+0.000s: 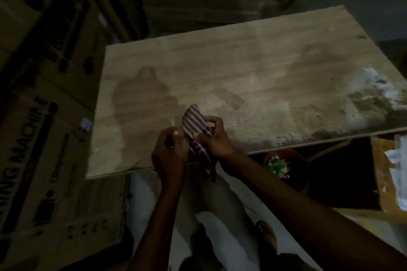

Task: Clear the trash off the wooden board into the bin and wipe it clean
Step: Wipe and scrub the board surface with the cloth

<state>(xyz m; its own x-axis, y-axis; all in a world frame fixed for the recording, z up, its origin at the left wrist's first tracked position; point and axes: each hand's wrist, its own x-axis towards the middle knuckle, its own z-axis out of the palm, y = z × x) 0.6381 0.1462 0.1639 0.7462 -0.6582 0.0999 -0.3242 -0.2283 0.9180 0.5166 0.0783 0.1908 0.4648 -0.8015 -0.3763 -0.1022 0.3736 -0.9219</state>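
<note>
Both hands meeting over the board's near edge

The left hand (168, 154) and right hand (214, 138) are gripping a striped cloth (198, 132) between them above the wooden board (242, 68); cardboard boxes (39, 116) are standing to the left, and the bin (286, 168), holding trash, is sitting below the board's near edge, right of the hands

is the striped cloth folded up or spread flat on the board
Folded, not spread: the striped cloth is bunched between both hands at the wooden board's near edge.

Two hands, left (168, 154) and right (217, 138), one striped cloth (196, 125), one board (242, 68), one bin (286, 167), and two printed boxes (33, 116) at left.
</note>
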